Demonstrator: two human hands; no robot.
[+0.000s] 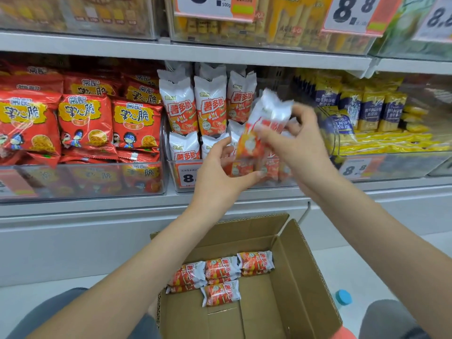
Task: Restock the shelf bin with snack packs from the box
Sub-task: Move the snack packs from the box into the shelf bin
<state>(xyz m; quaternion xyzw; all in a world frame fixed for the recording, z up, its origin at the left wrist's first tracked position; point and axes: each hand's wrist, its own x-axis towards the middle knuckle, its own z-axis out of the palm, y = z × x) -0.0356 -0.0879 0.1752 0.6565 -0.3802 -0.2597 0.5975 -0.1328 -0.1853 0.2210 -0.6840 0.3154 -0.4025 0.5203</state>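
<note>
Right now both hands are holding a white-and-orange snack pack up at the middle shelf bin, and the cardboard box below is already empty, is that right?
Not quite. The head view shows both hands, left hand and right hand, on the snack pack at the shelf bin, but the cardboard box is not empty: several packs in the box remain.

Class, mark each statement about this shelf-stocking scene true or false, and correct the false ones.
1. The cardboard box holds no snack packs. False: several lie in its far end.
2. The right hand holds a white and orange snack pack. True.
3. The red packs sit right of the middle bin. False: they sit to its left.
4. The left hand is raised in front of the middle bin. True.
</note>
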